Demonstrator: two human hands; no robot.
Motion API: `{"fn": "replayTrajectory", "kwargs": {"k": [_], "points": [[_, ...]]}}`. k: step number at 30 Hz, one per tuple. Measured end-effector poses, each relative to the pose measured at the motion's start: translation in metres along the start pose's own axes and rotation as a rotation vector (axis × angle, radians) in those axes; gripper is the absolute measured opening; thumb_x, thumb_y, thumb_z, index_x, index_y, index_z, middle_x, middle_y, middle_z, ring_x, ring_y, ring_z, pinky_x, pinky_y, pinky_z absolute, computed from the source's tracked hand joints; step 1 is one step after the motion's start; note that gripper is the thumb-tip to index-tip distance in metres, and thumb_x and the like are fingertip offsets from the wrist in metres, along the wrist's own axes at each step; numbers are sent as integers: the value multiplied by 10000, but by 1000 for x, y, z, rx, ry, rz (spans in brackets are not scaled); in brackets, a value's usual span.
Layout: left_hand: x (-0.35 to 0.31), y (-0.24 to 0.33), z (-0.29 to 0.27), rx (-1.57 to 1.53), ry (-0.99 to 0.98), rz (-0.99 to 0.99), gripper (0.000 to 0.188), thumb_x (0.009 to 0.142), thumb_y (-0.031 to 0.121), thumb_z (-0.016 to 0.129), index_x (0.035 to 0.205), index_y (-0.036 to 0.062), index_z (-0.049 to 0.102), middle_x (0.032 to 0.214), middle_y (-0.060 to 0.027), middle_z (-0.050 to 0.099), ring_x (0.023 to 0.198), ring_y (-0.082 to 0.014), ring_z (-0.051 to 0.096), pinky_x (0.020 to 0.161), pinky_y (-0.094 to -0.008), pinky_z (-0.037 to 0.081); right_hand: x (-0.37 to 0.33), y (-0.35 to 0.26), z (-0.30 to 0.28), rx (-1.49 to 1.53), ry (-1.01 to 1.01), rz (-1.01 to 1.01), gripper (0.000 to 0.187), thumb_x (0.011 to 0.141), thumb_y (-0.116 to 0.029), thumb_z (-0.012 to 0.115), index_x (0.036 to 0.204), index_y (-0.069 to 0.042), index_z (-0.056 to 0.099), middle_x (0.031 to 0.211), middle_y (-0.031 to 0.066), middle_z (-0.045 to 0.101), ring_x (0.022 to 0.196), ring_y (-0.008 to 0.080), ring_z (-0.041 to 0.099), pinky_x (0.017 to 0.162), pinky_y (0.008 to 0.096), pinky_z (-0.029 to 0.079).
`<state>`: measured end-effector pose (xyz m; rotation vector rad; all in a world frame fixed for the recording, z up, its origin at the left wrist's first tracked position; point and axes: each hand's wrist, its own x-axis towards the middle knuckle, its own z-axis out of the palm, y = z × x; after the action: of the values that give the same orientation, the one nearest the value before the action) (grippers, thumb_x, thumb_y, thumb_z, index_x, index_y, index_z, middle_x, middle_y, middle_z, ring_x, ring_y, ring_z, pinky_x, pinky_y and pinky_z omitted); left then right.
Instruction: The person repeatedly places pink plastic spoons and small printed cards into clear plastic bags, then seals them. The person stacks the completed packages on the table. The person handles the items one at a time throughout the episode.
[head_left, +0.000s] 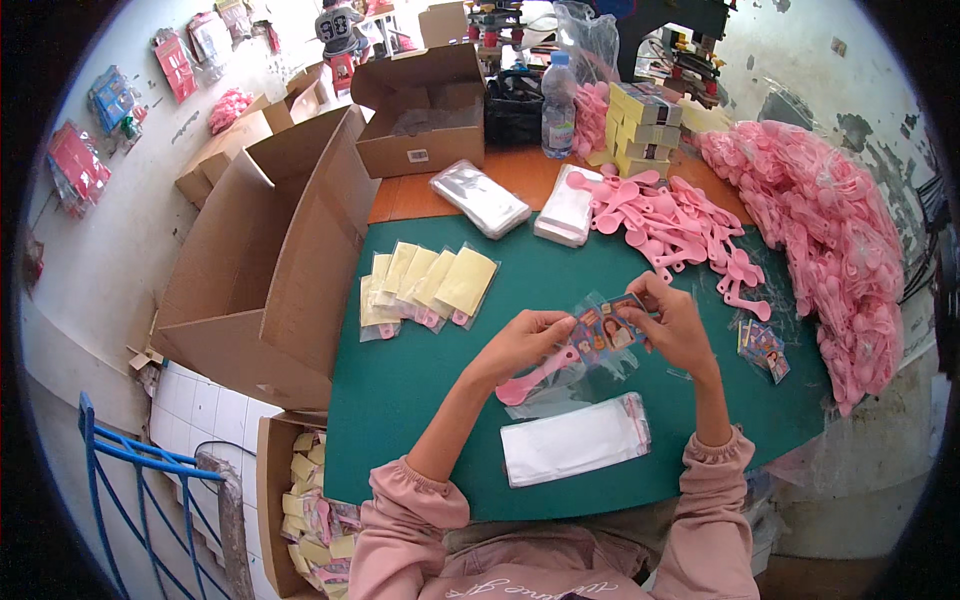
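Over the green mat, my left hand point(535, 340) pinches the edge of a clear plastic bag point(590, 378) at the left end of a colourful printed card point(604, 332). The card's right end is between the thumb and fingers of my right hand point(675, 318). I cannot tell how much of the card lies inside the bag. A pink measuring spoon point(543, 376) shows just below my left fingers, its bowl toward the left; whether it is inside the bag is unclear. Nearer to me lies a stack of clear bags with white backing point(575, 442).
Filled packets with yellow cards point(466, 280) fan out at left. Loose pink spoons point(675, 225) and bag stacks point(483, 198) lie behind. A heap of bagged spoons point(810, 210) and printed cards point(763, 347) sit right. An open carton point(300, 250) borders the mat; a bottle point(558, 105) stands far back.
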<state>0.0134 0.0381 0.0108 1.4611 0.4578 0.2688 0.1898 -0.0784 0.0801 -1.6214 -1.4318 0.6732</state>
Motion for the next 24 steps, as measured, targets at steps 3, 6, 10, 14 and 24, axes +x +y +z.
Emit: {"fn": "replayTrajectory", "kwargs": {"k": [3, 6, 10, 14, 24], "points": [[2, 0, 6, -9, -83, 102, 331, 914, 249, 453, 1066, -25, 561, 715, 19, 558, 633, -55, 463, 563, -221, 400, 2, 16, 7, 61, -86, -125, 116, 762, -29, 587, 821, -12, 489, 647, 35, 536, 591, 56, 492, 464, 219, 392], [-2, 12, 10, 293, -78, 76, 396, 902, 256, 473, 1209, 6, 471, 702, -1, 569, 623, -59, 477, 559, -234, 414, 3, 27, 17, -108, -301, -109, 151, 749, -68, 636, 800, -22, 501, 619, 5, 496, 588, 51, 449, 506, 218, 395], [-8, 11, 16, 538, 64, 141, 544, 879, 307, 506, 1313, 27, 334, 710, -64, 588, 691, -68, 543, 586, -234, 446, 4, 34, 30, 6, -303, -162, 182, 711, -64, 669, 769, -17, 503, 620, -2, 493, 603, 54, 449, 527, 238, 395], [-13, 7, -15, 420, -168, -2, 569, 856, 229, 554, 1319, 23, 296, 905, -118, 604, 855, -151, 595, 686, -248, 488, 6, 44, 17, 237, -301, 124, 206, 684, -79, 706, 791, -23, 540, 676, -1, 540, 635, 57, 470, 558, 221, 403], [-12, -8, -34, -51, -165, -25, 460, 850, 106, 546, 1258, 17, 353, 1049, -128, 568, 948, -174, 574, 765, -285, 513, 4, 42, 7, 405, -175, 278, 158, 707, -74, 692, 757, -23, 550, 705, -4, 546, 634, 63, 490, 552, 198, 384]]}}
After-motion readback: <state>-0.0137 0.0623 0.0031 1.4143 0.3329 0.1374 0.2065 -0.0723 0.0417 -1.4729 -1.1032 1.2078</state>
